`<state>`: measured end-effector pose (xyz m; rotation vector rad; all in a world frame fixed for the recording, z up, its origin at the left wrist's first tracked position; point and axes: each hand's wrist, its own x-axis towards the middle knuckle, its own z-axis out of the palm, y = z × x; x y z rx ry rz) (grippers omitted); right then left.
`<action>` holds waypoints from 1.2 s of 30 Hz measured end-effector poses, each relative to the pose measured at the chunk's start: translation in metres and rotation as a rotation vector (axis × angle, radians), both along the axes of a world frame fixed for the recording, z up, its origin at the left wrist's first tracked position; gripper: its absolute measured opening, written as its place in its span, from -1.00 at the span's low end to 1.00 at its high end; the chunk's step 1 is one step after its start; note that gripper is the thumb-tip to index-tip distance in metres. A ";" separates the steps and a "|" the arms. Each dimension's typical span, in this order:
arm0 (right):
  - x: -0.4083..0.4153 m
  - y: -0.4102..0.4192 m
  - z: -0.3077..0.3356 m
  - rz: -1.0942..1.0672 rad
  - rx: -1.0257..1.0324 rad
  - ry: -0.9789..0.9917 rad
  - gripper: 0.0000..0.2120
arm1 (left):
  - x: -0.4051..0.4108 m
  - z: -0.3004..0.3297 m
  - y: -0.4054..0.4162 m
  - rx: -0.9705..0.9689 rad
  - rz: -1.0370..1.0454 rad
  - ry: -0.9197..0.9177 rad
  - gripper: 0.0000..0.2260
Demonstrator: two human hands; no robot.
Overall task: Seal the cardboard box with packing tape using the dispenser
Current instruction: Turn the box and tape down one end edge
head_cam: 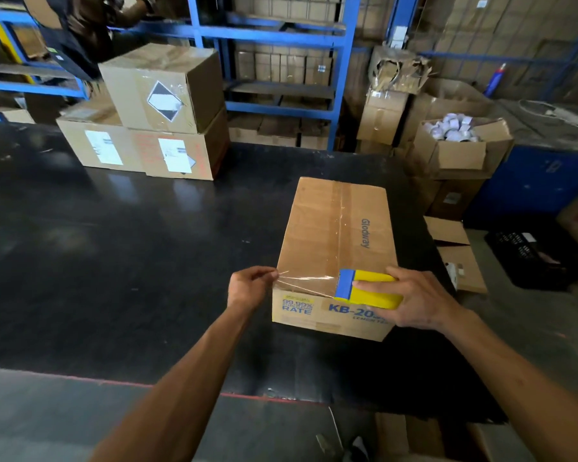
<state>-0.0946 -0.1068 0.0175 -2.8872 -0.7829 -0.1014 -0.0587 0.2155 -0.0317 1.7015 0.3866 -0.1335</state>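
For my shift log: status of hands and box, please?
Left hand pinches tape end. Right hand holds dispenser. Box lengthwise seam taped. Nothing in the way.

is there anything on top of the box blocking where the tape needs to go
Nothing visible does. The box top is bare apart from tape already along its centre seam. The left hand pinches the end of the tape, stretched across the near edge from the dispenser held in the right hand.
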 end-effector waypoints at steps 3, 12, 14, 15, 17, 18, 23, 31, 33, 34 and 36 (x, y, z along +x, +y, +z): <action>-0.005 0.008 -0.003 0.012 -0.070 -0.023 -0.46 | -0.006 -0.021 -0.002 -0.036 0.106 0.013 -0.95; -0.011 0.020 -0.007 -0.011 -0.175 0.018 -0.36 | -0.003 -0.036 -0.014 0.019 0.193 0.028 -0.90; -0.011 0.020 -0.009 -0.023 -0.198 0.043 -0.37 | -0.003 -0.040 -0.014 0.010 0.198 0.023 -0.90; -0.010 0.019 -0.010 -0.031 -0.207 0.064 -0.37 | -0.002 -0.043 -0.014 0.001 0.196 0.021 -0.90; -0.009 0.020 -0.013 -0.056 -0.226 0.097 -0.38 | 0.000 -0.048 -0.015 -0.012 0.195 0.014 -0.89; -0.008 0.019 -0.014 -0.064 -0.232 0.099 -0.39 | 0.000 -0.050 -0.015 -0.006 0.198 0.008 -0.89; -0.005 0.020 -0.016 -0.087 -0.295 0.118 -0.42 | -0.001 -0.052 -0.010 -0.018 0.182 -0.026 -0.79; 0.002 0.016 -0.016 -0.123 -0.333 0.155 -0.45 | 0.011 -0.054 0.015 -0.189 0.035 -0.011 -0.46; 0.003 0.013 -0.018 -0.112 -0.328 0.153 -0.44 | 0.006 -0.057 0.017 0.125 -0.026 -0.198 -0.57; 0.003 0.013 -0.019 -0.108 -0.320 0.150 -0.44 | 0.004 -0.059 0.016 0.348 -0.072 -0.362 -0.60; 0.003 0.012 -0.021 -0.103 -0.316 0.145 -0.44 | 0.002 -0.063 0.007 0.663 -0.223 -0.762 -0.64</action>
